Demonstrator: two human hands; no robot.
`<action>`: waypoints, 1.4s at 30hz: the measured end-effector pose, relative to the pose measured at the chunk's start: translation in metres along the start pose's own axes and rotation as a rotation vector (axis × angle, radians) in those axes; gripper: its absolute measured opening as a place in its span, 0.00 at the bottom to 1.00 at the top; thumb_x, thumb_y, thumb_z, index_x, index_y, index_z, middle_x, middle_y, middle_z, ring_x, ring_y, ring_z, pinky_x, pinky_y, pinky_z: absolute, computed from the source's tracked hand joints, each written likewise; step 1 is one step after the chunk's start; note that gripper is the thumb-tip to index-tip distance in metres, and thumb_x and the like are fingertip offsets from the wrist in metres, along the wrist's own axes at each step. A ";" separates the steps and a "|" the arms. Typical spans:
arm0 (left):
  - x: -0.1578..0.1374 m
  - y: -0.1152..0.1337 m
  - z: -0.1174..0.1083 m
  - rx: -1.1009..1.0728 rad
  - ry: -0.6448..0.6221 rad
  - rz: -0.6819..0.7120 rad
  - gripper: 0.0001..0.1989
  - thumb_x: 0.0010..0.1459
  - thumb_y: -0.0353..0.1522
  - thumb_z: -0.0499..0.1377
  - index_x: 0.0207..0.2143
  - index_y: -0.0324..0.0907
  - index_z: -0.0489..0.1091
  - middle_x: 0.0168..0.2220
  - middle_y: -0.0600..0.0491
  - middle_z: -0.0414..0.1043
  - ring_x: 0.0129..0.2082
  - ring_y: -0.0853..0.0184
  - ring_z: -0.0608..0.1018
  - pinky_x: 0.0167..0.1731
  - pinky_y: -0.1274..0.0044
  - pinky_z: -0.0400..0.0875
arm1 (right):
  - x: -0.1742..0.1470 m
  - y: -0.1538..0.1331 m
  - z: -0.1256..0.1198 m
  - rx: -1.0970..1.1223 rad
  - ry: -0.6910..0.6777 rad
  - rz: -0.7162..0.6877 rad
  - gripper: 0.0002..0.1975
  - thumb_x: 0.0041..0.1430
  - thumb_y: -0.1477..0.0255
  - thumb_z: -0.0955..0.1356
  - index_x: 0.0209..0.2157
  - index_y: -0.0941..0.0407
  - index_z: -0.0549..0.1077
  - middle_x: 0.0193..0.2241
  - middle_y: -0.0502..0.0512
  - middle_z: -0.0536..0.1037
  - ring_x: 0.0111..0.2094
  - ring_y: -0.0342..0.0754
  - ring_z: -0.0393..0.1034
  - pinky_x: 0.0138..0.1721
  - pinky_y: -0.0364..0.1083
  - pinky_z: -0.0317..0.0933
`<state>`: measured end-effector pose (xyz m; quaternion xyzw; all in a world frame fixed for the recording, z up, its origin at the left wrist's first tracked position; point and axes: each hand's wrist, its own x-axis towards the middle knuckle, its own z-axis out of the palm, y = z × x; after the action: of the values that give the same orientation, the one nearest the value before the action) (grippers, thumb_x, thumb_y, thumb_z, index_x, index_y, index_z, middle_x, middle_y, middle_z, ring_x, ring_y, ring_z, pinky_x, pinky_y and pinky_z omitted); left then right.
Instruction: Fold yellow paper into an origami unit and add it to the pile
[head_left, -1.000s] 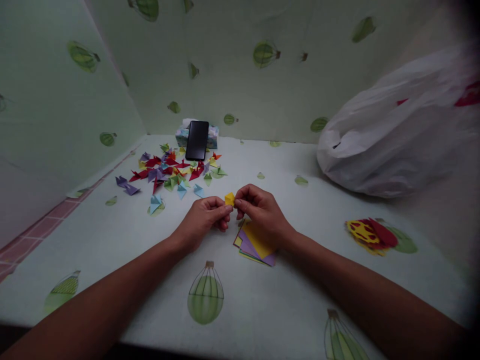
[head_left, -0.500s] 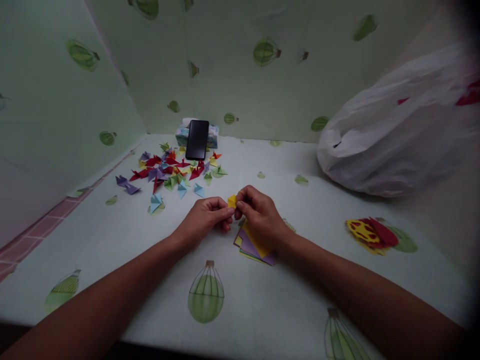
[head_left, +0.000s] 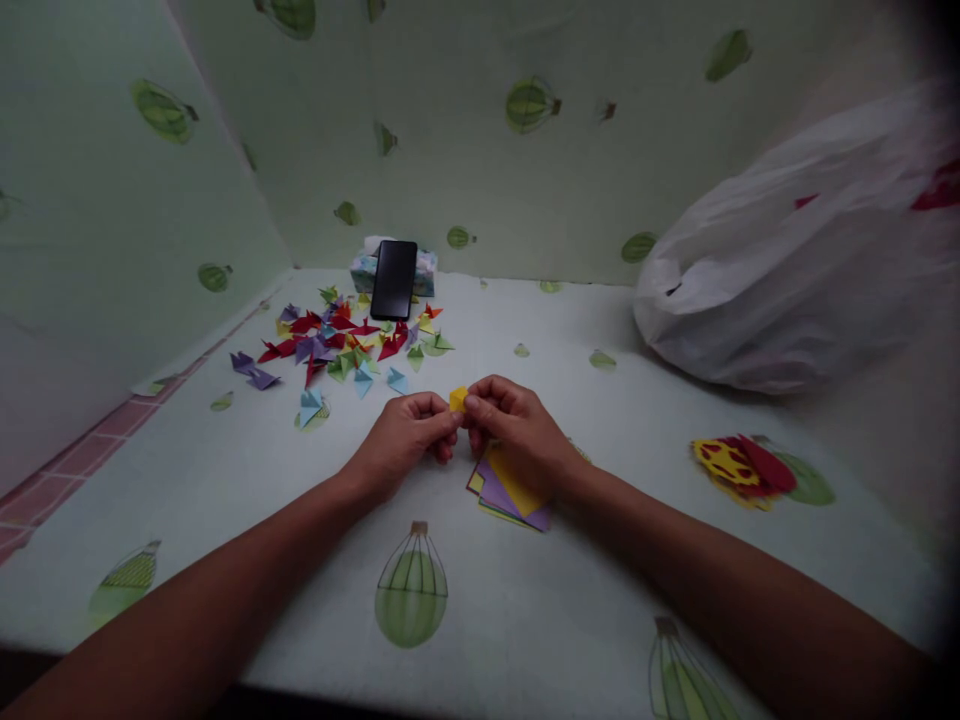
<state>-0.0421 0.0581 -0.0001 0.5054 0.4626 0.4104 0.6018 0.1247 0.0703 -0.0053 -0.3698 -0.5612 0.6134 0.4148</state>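
A small folded piece of yellow paper (head_left: 458,399) is pinched between my two hands above the table. My left hand (head_left: 409,435) grips its left lower edge with thumb and forefinger. From the other side, my right hand (head_left: 517,425) pinches its right edge, with the remaining fingers curled under. Below my right hand lies a fanned stack of coloured paper sheets (head_left: 499,498), with orange-yellow and purple on top; my hand hides part of it. Beyond my left hand spreads a pile of folded paper cranes (head_left: 337,345) in red, purple, green, blue and yellow.
A black phone (head_left: 394,281) leans on a tissue box (head_left: 426,272) behind the cranes. At the right stands a large white plastic bag (head_left: 765,270). Red and yellow paper cut-outs (head_left: 739,470) lie in front of it. A wall (head_left: 480,160) closes off the table's back.
Both hands and the yellow paper have shifted very slightly left. The paper's visible shape has turned a little between the fingers. Everything else stays in place.
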 end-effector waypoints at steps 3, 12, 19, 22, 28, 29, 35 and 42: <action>0.000 -0.002 -0.001 -0.015 -0.003 0.005 0.14 0.52 0.36 0.65 0.21 0.39 0.66 0.19 0.58 0.69 0.18 0.75 0.69 0.23 0.80 0.61 | -0.001 0.003 0.001 0.033 -0.017 0.018 0.13 0.57 0.63 0.71 0.30 0.57 0.69 0.21 0.47 0.72 0.20 0.40 0.65 0.24 0.42 0.58; -0.001 -0.002 0.000 -0.104 -0.033 -0.031 0.14 0.49 0.37 0.68 0.22 0.39 0.67 0.21 0.58 0.70 0.18 0.75 0.69 0.22 0.81 0.61 | 0.001 0.006 0.003 0.084 0.038 0.004 0.11 0.57 0.66 0.70 0.27 0.57 0.69 0.21 0.47 0.73 0.18 0.38 0.64 0.23 0.42 0.58; -0.001 -0.002 0.002 -0.023 -0.060 0.000 0.15 0.51 0.39 0.67 0.23 0.39 0.67 0.20 0.58 0.69 0.19 0.74 0.70 0.24 0.80 0.64 | -0.004 0.004 0.004 0.026 0.058 -0.002 0.12 0.59 0.65 0.69 0.26 0.56 0.67 0.17 0.44 0.68 0.16 0.38 0.59 0.20 0.41 0.54; 0.000 -0.002 0.000 -0.045 -0.034 0.011 0.15 0.54 0.41 0.65 0.27 0.39 0.70 0.24 0.57 0.71 0.22 0.73 0.73 0.26 0.79 0.67 | -0.003 0.004 0.002 -0.007 0.072 -0.004 0.12 0.59 0.65 0.69 0.26 0.57 0.67 0.19 0.45 0.70 0.16 0.37 0.60 0.19 0.41 0.54; 0.004 -0.005 -0.004 -0.080 0.018 0.072 0.13 0.56 0.40 0.64 0.28 0.39 0.72 0.25 0.56 0.72 0.23 0.74 0.73 0.29 0.79 0.67 | -0.002 0.005 0.001 -0.068 0.064 -0.002 0.12 0.60 0.66 0.68 0.25 0.56 0.67 0.20 0.46 0.70 0.16 0.37 0.60 0.18 0.41 0.54; 0.005 -0.005 -0.004 -0.070 0.020 0.075 0.13 0.56 0.39 0.64 0.28 0.38 0.72 0.24 0.56 0.72 0.23 0.73 0.73 0.29 0.79 0.67 | -0.002 0.004 0.002 -0.068 0.064 -0.001 0.12 0.59 0.66 0.68 0.25 0.56 0.67 0.20 0.46 0.70 0.16 0.37 0.60 0.17 0.40 0.54; 0.003 -0.005 -0.004 -0.028 0.036 0.091 0.13 0.56 0.40 0.64 0.28 0.39 0.72 0.23 0.56 0.72 0.23 0.73 0.72 0.28 0.79 0.66 | -0.004 0.003 0.003 -0.056 0.074 0.001 0.12 0.59 0.66 0.68 0.25 0.56 0.66 0.20 0.45 0.70 0.15 0.37 0.60 0.17 0.40 0.54; 0.003 -0.006 -0.004 0.013 0.074 0.120 0.13 0.56 0.40 0.64 0.28 0.39 0.72 0.22 0.56 0.72 0.23 0.72 0.73 0.30 0.78 0.67 | -0.004 0.003 0.005 0.021 0.070 -0.003 0.13 0.60 0.64 0.68 0.26 0.56 0.68 0.21 0.46 0.71 0.16 0.37 0.62 0.18 0.40 0.57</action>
<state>-0.0453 0.0607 -0.0064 0.5206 0.4560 0.4612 0.5552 0.1216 0.0649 -0.0077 -0.3859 -0.5404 0.6055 0.4387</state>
